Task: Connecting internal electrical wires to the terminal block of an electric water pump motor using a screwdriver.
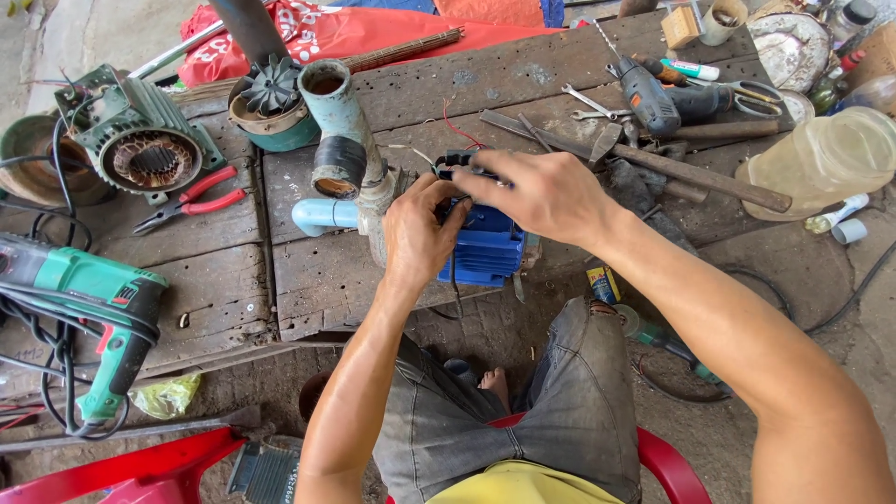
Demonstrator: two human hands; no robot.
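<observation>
Pump: a blue motor pump (487,250) sat on the near edge of a worn wooden bench (308,271), right under both hands, its body mostly covered by them.
Left hand: the left hand (417,233) was clamped over the pump's near side, fingers curled onto the blue casing.
Right hand: the right hand (541,191) lay across the top of the pump, fingertips pinched on a small black part (455,164) there; the two hands were close together, nearly touching.
Wires: thin red wire (457,131) rose just beyond the right hand's fingertips.
Pipes: a grey-green upright pipe (341,121) with black tape stood just left of the left hand, a pale blue elbow (322,215) below it.
Pliers: red-handled pliers (191,198) lay well left of the left hand.
Stator: a green motor housing (140,140) with bare windings sat beyond the pliers.
Drill: a green power drill (89,299) rested far left, cords coiled around it.
Hammer: a long hammer (653,163) lay just beyond the right forearm, spanners (588,103) and a dark cordless driver (653,98) farther off.
Jug: a cloudy plastic jug (821,163) lay on its side well to the right of the right hand.
Seat: the person sat on a red plastic chair (672,467), knees in grey jeans below the hands.
</observation>
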